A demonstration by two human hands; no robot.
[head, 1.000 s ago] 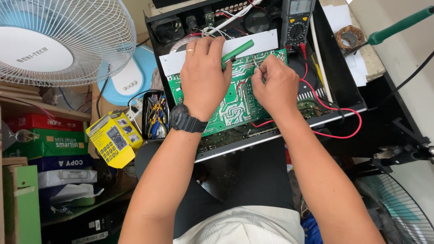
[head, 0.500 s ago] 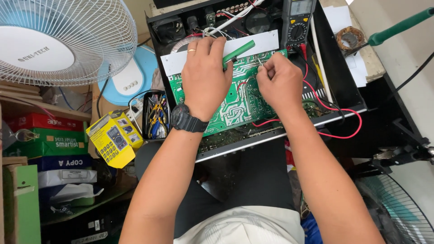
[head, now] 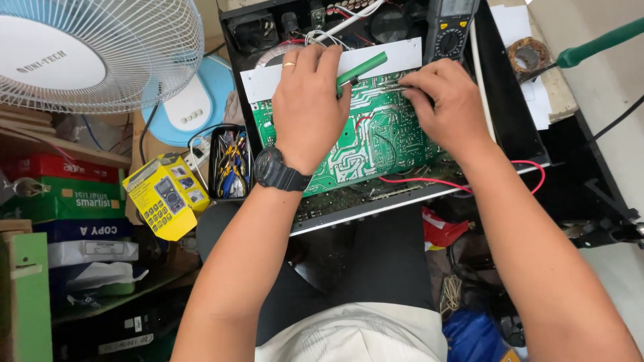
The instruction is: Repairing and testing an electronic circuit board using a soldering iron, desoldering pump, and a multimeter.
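A green circuit board [head: 376, 137] lies solder side up inside an open black chassis [head: 516, 121] on my lap. My left hand [head: 305, 107], with a ring and a black wristwatch, rests on the board's left part and grips a green-handled tool [head: 362, 69] whose tip points down at the board. My right hand [head: 446, 104] pinches a thin metal tool, like tweezers [head: 389, 87], against the board's upper edge beside that tip. A white strip [head: 402, 53] runs along the board's far side.
A black multimeter [head: 451, 27] sits at the chassis's far end, with red leads [head: 523, 171] trailing right. A white fan [head: 87, 50], a yellow meter [head: 161, 194], a small case of tools [head: 231, 164] and stacked boxes [head: 60, 194] are left. A green-handled screwdriver [head: 597, 43] lies at right.
My right hand has moved up toward the board's far edge, bringing its thin metal tool close to the green-handled tool's tip. My left hand has stayed in place.
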